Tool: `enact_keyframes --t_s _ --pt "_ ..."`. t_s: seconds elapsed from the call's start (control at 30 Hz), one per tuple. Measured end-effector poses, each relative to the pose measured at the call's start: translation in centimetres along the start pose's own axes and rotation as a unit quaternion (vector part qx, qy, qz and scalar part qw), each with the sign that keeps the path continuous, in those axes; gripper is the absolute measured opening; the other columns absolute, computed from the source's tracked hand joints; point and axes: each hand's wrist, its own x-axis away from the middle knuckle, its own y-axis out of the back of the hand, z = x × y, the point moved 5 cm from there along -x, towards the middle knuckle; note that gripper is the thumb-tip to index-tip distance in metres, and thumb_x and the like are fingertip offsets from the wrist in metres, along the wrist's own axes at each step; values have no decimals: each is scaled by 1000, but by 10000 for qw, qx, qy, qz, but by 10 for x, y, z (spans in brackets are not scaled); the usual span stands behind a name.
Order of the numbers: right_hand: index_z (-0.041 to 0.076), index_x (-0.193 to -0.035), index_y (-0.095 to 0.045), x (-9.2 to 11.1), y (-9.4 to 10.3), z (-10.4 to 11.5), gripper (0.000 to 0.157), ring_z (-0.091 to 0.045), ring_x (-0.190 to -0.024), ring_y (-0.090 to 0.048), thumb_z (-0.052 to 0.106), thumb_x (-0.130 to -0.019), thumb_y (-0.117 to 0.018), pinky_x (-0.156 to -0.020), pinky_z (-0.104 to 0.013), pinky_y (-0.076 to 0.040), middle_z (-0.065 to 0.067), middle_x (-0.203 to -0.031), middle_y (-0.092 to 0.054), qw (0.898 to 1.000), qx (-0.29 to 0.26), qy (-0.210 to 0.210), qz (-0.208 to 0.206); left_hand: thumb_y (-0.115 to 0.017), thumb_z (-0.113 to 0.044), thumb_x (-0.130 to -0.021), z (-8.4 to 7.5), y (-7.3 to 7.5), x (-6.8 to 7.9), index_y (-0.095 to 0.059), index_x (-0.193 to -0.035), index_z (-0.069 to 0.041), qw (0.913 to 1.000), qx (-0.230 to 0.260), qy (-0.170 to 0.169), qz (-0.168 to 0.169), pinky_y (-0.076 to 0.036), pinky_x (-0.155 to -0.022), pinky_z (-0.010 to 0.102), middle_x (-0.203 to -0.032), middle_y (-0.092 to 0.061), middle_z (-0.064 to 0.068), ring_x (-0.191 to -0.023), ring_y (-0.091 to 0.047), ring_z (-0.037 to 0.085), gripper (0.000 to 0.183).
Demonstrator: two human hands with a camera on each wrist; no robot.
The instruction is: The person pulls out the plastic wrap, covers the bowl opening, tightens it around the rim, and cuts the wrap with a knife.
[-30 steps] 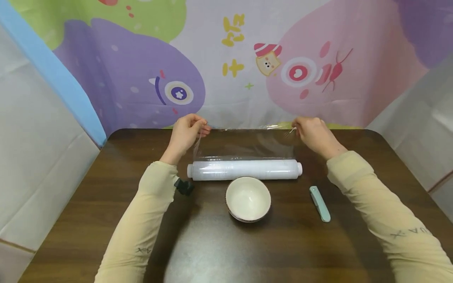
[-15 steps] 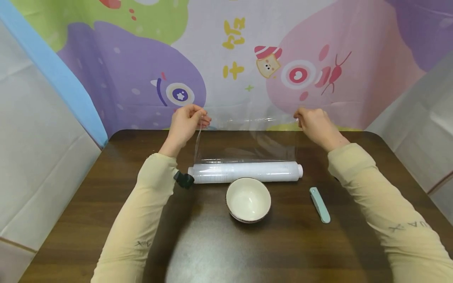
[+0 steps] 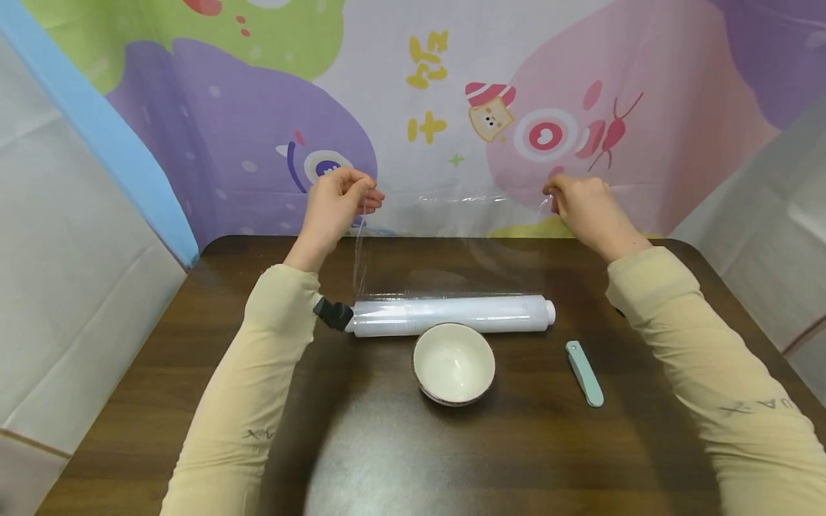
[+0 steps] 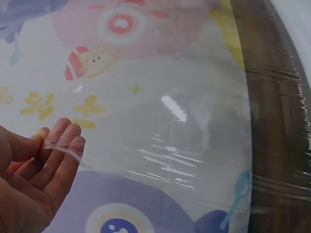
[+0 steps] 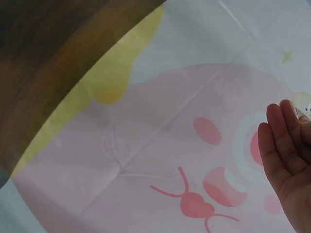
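A sheet of clear plastic wrap (image 3: 445, 247) stretches up and away from the white roll of plastic wrap (image 3: 452, 315) lying across the table. My left hand (image 3: 337, 211) pinches the sheet's upper left corner between thumb and forefinger; in the left wrist view the film (image 4: 170, 160) spreads out from that pinch. At the upper right corner my right hand (image 3: 590, 211) pinches the film too. Only part of the right hand (image 5: 286, 160) shows in the right wrist view. A white bowl with a dark rim (image 3: 454, 364) stands just in front of the roll.
A pale green folding knife or cutter (image 3: 584, 374) lies to the right of the bowl on the brown wooden table (image 3: 503, 459). Behind the table hangs a cartoon-printed cloth (image 3: 413, 86). A dark wrist mount (image 3: 333, 314) on the left sleeve is beside the roll's left end.
Both hands have risen and drawn more film off the roll, so the sheet stands taller. The roll has shifted slightly towards me; the bowl and green tool stay put.
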Motion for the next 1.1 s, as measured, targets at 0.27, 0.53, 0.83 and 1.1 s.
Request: enact_keyframes --t_s 0.27,0.53,0.83,1.1 --pt "-3 -99 -61 11 14 8 17 -27 -65 -56 3 -91 -48 -67 -43 -47 -14 -74 -61 9997 -217 -93 113 -50 -19 -93 -14 3 15 -59 -99 0 9990 -369 -266 31 -53 -73 24 -92 -68 13 -82 -66 21 22" --pt "0 -107 -60 32 33 18 20 -27 -66 -58 3 -90 -51 -70 -46 -46 -14 -74 -63 9991 -236 222 -272 -55 -20 -91 -25 8 39 -65 -92 -5 9915 -779 -1026 -157 -49 -69 21 -87 -68 7 -75 -62 8 18" --pt "1 -101 -59 74 50 32 17 -25 -65 -61 1 -85 -58 -60 -43 -46 -11 -78 -66 9931 -162 784 -857 -58 -17 -89 -36 16 84 -70 -93 -11 9727 -1604 -1660 -224 -42 -64 20 -89 -66 -1 -71 -56 8 14" --pt "2 -92 -62 106 62 46 11 -27 -69 -58 11 -88 -56 -63 -41 -44 -9 -80 -64 9872 -169 1099 -1148 -60 -13 -87 -39 20 121 -70 -90 -14 9621 -1684 -2137 199 -41 -63 19 -85 -64 -7 -72 -53 3 10"
